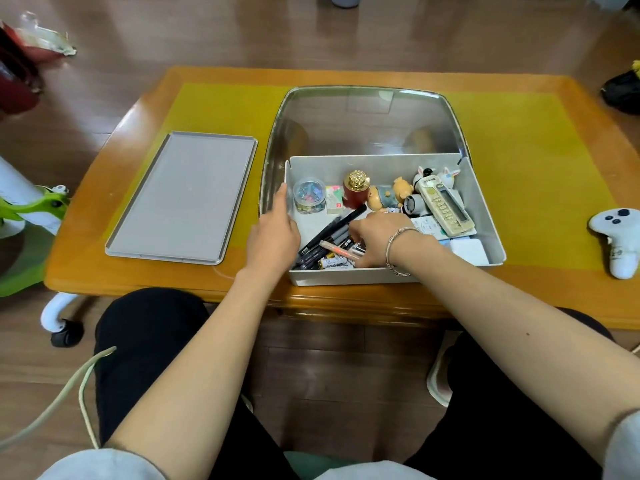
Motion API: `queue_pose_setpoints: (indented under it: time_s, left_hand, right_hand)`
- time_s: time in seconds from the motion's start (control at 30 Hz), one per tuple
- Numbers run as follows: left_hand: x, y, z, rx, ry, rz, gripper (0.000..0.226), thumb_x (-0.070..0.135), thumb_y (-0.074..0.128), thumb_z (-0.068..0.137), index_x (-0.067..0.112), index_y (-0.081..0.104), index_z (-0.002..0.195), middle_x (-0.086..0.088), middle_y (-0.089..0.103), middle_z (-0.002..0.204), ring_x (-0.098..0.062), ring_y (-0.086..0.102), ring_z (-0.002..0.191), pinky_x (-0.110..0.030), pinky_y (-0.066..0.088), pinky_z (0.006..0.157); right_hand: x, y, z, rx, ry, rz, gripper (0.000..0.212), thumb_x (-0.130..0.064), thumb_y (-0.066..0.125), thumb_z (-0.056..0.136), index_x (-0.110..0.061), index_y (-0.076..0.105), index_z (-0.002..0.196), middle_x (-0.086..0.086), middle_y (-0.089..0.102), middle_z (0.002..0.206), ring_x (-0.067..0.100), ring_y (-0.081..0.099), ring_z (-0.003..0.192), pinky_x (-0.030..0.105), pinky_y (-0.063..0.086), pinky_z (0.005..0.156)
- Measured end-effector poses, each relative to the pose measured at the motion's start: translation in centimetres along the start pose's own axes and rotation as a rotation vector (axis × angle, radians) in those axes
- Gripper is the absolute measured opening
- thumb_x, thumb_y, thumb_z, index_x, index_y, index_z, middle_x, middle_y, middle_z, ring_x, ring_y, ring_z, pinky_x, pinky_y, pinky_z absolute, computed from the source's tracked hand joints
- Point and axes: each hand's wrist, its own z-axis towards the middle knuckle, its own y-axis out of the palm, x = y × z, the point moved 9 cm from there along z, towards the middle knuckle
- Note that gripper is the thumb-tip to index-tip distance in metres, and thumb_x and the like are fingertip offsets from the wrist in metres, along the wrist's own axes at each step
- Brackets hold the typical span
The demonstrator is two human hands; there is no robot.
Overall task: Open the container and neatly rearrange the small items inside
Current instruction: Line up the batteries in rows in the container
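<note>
While my left hand [273,233] is bracing the open grey plastic container [485,216] on the wooden table [104,271], fingers extended along its wall, my right hand [374,237] is reaching among the black pens [332,233], apparently curled around something; I'm gathering them parallel, gently.

Glossy varnished wood table [104,265]; matt grey plastic container [485,209]; matt grey lid [183,199]; shiny metal bracelet [398,237].

No legible text on any item.
</note>
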Motion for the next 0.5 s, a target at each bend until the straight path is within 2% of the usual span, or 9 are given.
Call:
queue_pose_setpoints:
  time_s: [0.1, 0.2, 0.27, 0.33, 0.43, 0.5]
  left_hand:
    - [0.0, 0.1, -0.2, 0.004, -0.018, -0.018, 0.058, 0.017, 0.042, 0.099, 0.024, 0.017, 0.151, -0.01, 0.066, 0.106, -0.022, 0.061, 0.08, -0.038, 0.055, 0.064]
    - [0.0, 0.1, -0.2, 0.008, -0.013, -0.023, 0.057, 0.017, 0.041, 0.099, 0.024, 0.017, 0.151, -0.01, 0.065, 0.108, -0.02, 0.059, 0.078, -0.034, 0.051, 0.059]
    - [-0.1, 0.2, -0.2, 0.003, -0.017, -0.027, 0.057, 0.017, 0.041, 0.099, 0.024, 0.016, 0.151, -0.009, 0.064, 0.109, -0.02, 0.059, 0.078, -0.034, 0.051, 0.059]
    - [-0.1, 0.2, -0.2, 0.001, -0.023, -0.033, 0.057, 0.017, 0.04, 0.1, 0.025, 0.016, 0.151, -0.009, 0.064, 0.111, -0.02, 0.06, 0.08, -0.035, 0.053, 0.061]
    - [-0.1, 0.3, -0.2, 0.01, -0.024, -0.044, 0.056, 0.017, 0.04, 0.1, 0.025, 0.017, 0.151, -0.009, 0.064, 0.112, -0.018, 0.057, 0.079, -0.032, 0.048, 0.059]
    - [-0.1, 0.4, -0.1, 0.015, -0.02, -0.053, 0.056, 0.017, 0.039, 0.1, 0.025, 0.018, 0.151, -0.009, 0.063, 0.114, -0.017, 0.055, 0.078, -0.028, 0.041, 0.056]
  right_hand:
    - [-0.5, 0.0, 0.0, 0.031, -0.012, 0.009, 0.023, -0.045, 0.065, 0.07, -0.027, 0.055, 0.08, -0.002, 0.049, 0.086, 0.022, 0.056, 0.078, 0.028, 0.036, 0.06]
    - [-0.5, 0.5, 0.1, 0.016, -0.02, 0.035, 0.018, -0.042, 0.065, 0.073, -0.026, 0.059, 0.078, -0.002, 0.054, 0.086, 0.021, 0.055, 0.076, 0.027, 0.037, 0.06]
    - [-0.5, 0.7, 0.1, 0.0, -0.027, 0.033, 0.016, -0.04, 0.065, 0.075, -0.025, 0.062, 0.08, -0.002, 0.058, 0.081, 0.021, 0.055, 0.075, 0.027, 0.037, 0.059]
    - [-0.6, 0.3, -0.1, 0.024, -0.034, 0.049, 0.014, -0.038, 0.065, 0.075, -0.025, 0.061, 0.076, -0.004, 0.054, 0.068, 0.022, 0.053, 0.07, 0.025, 0.034, 0.055]
    - [0.0, -1.8, -0.9, 0.15, 0.015, 0.215, 0.012, -0.036, 0.064, 0.073, -0.026, 0.061, 0.078, -0.005, 0.05, 0.063, 0.021, 0.05, 0.066, 0.024, 0.032, 0.052]
    - [2.0, -3.5, -2.0, 0.274, 0.113, 0.394, 0.013, -0.033, 0.064, 0.073, -0.022, 0.065, 0.08, -0.002, 0.055, 0.067, 0.021, 0.053, 0.067, 0.026, 0.039, 0.054]
